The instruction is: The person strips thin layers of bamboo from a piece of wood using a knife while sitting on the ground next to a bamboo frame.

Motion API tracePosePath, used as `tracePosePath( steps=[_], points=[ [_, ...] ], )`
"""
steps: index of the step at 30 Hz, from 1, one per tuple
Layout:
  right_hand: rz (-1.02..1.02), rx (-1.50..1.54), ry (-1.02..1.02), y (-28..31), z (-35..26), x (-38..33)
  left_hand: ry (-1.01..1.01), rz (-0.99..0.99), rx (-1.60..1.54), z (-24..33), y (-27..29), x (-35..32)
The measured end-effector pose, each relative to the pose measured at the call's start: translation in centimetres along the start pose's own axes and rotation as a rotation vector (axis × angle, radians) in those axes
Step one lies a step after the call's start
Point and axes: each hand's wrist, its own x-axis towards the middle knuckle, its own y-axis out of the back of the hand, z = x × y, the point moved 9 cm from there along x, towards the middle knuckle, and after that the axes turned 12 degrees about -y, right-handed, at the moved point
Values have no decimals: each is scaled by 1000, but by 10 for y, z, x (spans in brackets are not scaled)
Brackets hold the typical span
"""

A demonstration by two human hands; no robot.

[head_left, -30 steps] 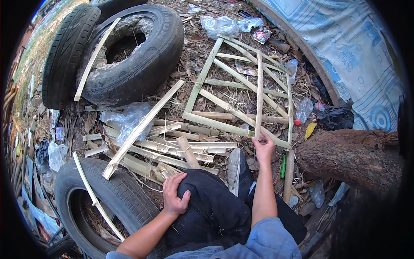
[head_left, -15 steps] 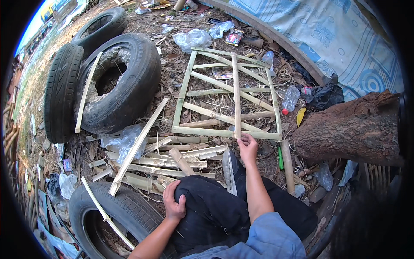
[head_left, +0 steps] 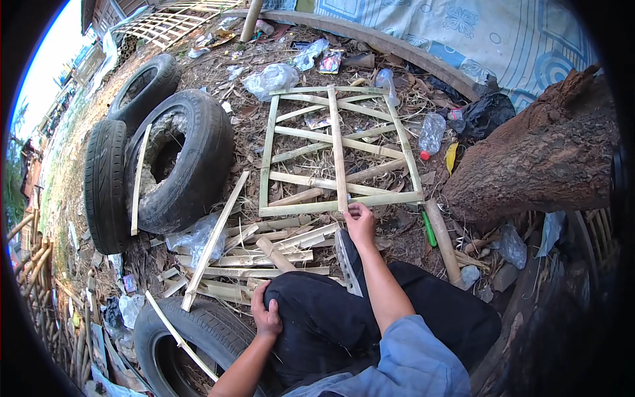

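A bamboo lattice frame [head_left: 267, 155] lies on the littered ground ahead of me, with crossing slats inside its four sides. An upright bamboo slat [head_left: 337, 149] runs over the others near the middle, from the far side to the near strip [head_left: 297, 207]. My right hand [head_left: 361, 225] pinches this slat's near end between thumb and fingers, where it crosses the near strip. My left hand [head_left: 266, 311] rests on my knee, holding nothing, its fingers lying over the dark trousers [head_left: 311, 317].
Split bamboo pieces [head_left: 264, 258] lie piled before my knee. Several old tyres [head_left: 205, 165] stand at left. A green-handled tool [head_left: 428, 229] lies beside a bamboo pole [head_left: 443, 241]. A plastic bottle [head_left: 432, 132] and a tree trunk [head_left: 529, 159] are at right.
The upright slat's near end has shifted left along the near strip with my right hand. My left hand stays on the knee. The whole view has tilted.
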Motion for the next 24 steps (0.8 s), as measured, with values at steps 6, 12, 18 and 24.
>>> tracePosePath(
  steps=[6,12,18,24],
  points=[
    [55,-4,10,4,6,1,7,1,-2,-2,-2,-2],
    [5,54,-79,-7,19,3,6,-28,-14,-4,-4,-1],
    [-109,62,-193,-23,19,5,1,-79,12,-5,-2,0],
    [-283,365,-332,-37,44,15,-37,-126,8,0,-7,5]
  ],
)
